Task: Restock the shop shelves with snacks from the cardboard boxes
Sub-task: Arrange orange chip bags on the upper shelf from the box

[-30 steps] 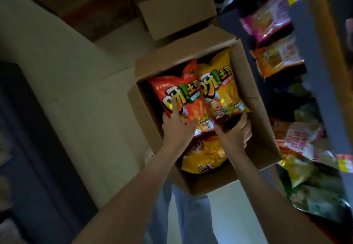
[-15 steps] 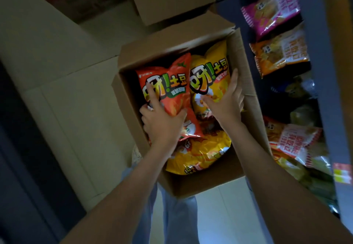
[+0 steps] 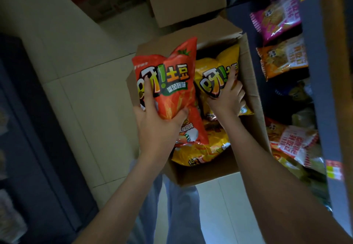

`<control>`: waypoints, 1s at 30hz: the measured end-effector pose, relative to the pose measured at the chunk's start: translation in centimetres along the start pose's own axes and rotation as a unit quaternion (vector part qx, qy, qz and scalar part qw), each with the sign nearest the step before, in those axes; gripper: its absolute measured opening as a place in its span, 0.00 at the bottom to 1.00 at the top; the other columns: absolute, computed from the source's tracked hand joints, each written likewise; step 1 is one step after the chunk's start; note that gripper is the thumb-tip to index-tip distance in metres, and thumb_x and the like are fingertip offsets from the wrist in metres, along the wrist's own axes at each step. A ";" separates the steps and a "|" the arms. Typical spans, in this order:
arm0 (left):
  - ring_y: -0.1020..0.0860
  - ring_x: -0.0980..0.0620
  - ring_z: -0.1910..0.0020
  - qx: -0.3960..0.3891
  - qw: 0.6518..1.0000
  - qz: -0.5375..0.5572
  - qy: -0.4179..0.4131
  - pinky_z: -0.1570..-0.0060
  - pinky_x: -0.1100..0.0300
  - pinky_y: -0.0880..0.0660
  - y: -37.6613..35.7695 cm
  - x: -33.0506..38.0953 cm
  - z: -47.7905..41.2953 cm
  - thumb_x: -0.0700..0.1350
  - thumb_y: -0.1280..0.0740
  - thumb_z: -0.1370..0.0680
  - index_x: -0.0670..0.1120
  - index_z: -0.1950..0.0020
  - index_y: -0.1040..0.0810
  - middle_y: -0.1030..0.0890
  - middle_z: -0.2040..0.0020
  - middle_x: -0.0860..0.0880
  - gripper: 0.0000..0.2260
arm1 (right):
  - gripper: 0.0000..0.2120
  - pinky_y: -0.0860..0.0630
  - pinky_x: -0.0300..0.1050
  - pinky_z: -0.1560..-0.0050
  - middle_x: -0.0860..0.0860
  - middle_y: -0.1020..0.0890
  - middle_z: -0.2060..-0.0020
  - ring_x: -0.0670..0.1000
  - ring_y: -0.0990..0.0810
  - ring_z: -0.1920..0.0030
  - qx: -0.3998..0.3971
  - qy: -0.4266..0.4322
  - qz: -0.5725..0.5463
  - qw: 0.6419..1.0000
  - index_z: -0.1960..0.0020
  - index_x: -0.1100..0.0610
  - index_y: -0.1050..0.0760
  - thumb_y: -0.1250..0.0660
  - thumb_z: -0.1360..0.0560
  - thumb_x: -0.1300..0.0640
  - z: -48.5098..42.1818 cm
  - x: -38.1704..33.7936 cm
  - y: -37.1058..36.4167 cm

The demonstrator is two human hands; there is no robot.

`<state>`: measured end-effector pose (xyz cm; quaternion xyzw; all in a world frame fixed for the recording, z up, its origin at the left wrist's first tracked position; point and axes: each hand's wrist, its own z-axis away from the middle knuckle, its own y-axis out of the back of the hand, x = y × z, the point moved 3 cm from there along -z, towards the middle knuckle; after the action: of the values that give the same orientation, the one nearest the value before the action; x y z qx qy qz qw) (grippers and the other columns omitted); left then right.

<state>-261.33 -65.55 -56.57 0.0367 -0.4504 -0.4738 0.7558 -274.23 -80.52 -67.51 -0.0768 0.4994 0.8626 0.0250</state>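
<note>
left hand (image 3: 158,127) grips red bag (image 3: 172,83), raised over box (image 3: 202,175) left edge | right hand (image 3: 227,100) grips yellow bag (image 3: 215,77) inside, by right wall | one each, likely for shelves (image 3: 313,72) together

open-topped box (image 3: 200,175), packed shelf (image 3: 313,72) right

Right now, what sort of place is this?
Likely a shop aisle: shelves of snack packets with price tags on the edge, and an open cardboard box of crisp bags beside them.
</note>
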 end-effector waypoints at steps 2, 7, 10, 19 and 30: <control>0.26 0.52 0.43 0.005 1.000 0.001 -0.016 0.47 0.59 0.27 1.5 1.3 1.2 0.52 0.24 0.31 0.69 0.25 0.51 0.36 0.43 0.52 0.46 | 0.55 0.39 0.66 0.34 0.58 0.43 0.27 0.63 0.41 0.28 0.004 0.008 -0.013 1.000 0.23 0.44 0.65 0.27 0.32 0.39 1.6 -0.1 2.3; 0.27 0.51 0.42 0.032 0.998 -0.002 -0.061 0.41 0.53 0.26 6.8 7.8 4.0 0.52 0.23 0.32 0.68 0.25 0.51 0.36 0.41 0.51 0.46 | 0.54 0.36 0.67 0.34 0.59 0.41 0.28 0.65 0.39 0.30 -0.003 0.027 -0.101 0.995 0.23 0.43 0.64 0.26 0.32 0.48 6.3 -0.5 12.0; 0.30 0.55 0.46 0.037 0.994 0.012 -0.105 0.47 0.64 0.34 9.9 13.9 7.7 0.51 0.24 0.31 0.66 0.24 0.50 0.35 0.40 0.49 0.45 | 0.55 0.34 0.67 0.36 0.59 0.41 0.28 0.65 0.38 0.31 0.012 0.038 -0.127 0.991 0.23 0.42 0.64 0.25 0.32 0.49 10.3 -0.8 19.5; 0.30 0.44 0.39 -0.034 0.957 -0.014 -0.287 0.40 0.43 0.27 15.5 30.1 18.0 0.58 0.26 0.34 0.68 0.25 0.52 0.35 0.40 0.46 0.46 | 0.54 0.35 0.63 0.35 0.60 0.37 0.32 0.64 0.38 0.32 0.141 0.023 -0.258 0.956 0.23 0.39 0.63 0.26 0.33 0.47 23.1 -1.0 40.5; 0.30 0.41 0.39 -0.141 0.855 -0.029 -0.498 0.36 0.43 0.31 18.6 42.7 29.3 0.57 0.25 0.33 0.66 0.25 0.54 0.35 0.41 0.47 0.47 | 0.49 0.39 0.41 0.43 0.52 0.34 0.37 0.50 0.34 0.37 0.316 -0.044 -0.365 0.875 0.22 0.38 0.56 0.25 0.30 0.49 38.9 2.4 53.6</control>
<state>-263.43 -76.44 -2.70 -0.2982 -0.6934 -0.5091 0.4136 -287.20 -73.77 -2.84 -0.2038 0.6799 0.5910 0.3832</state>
